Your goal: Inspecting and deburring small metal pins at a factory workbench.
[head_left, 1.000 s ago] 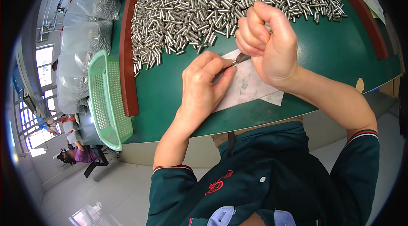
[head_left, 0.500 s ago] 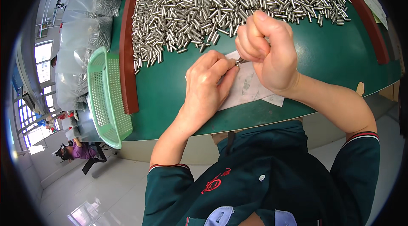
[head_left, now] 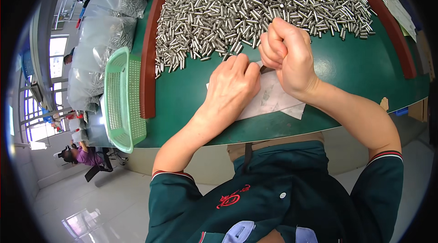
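Between the two hands — left hand [head_left: 232,88] and fisted right hand [head_left: 286,53] both pinching it — sits a small metal pin [head_left: 265,69].

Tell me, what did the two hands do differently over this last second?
Very little. The right hand closed into a tighter fist around the small dark piece; the left hand kept pinching its other end over the white paper. The pile of metal pins and the green basket stayed put.

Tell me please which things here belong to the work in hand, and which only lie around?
In use: left hand and right hand, meeting at a small metal piece; white paper beneath; heap of metal pins.

Lying about: green basket; plastic bags; paper slips.
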Demonstrator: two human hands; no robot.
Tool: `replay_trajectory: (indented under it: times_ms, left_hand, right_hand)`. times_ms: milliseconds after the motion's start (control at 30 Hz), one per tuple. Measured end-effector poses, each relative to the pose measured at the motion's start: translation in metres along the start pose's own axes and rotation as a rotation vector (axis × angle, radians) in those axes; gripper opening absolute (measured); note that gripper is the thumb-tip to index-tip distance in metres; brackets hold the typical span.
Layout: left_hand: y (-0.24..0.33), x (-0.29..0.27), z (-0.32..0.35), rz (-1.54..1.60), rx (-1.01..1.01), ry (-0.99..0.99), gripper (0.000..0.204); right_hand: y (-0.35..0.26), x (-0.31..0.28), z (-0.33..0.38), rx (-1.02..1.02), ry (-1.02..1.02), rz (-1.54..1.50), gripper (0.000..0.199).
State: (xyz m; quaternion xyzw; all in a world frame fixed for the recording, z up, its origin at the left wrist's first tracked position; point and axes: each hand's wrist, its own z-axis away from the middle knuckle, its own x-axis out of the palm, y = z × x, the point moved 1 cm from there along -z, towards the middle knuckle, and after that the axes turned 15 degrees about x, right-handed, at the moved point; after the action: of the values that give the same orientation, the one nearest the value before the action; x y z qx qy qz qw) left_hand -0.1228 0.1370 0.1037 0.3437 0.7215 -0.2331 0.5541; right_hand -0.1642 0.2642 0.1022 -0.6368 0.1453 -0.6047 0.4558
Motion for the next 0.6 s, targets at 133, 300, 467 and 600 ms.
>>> replay_trajectory:
  times_ms: [133, 300, 467, 600]
  left_hand:
    - [-0.004, -0.001, -0.001, 0.098, -0.028, 0.022, 0.012]
    - [-0.021, -0.004, 0.012, 1.080, -0.600, 0.330, 0.008]
    - [-0.038, -0.005, 0.023, 1.877, -0.759, 0.566, 0.019]
    - [-0.041, -0.005, 0.026, 1.901, -0.803, 0.583, 0.024]
  right_hand:
    - [-0.001, 0.001, 0.000, 0.020, 0.007, 0.012, 0.039]
    - [-0.003, 0.000, -0.002, 0.058, 0.006, 0.001, 0.039]
    - [-0.003, -0.001, -0.003, 0.103, -0.045, -0.029, 0.039]
    - [-0.001, -0.001, -0.004, 0.095, -0.049, -0.047, 0.039]
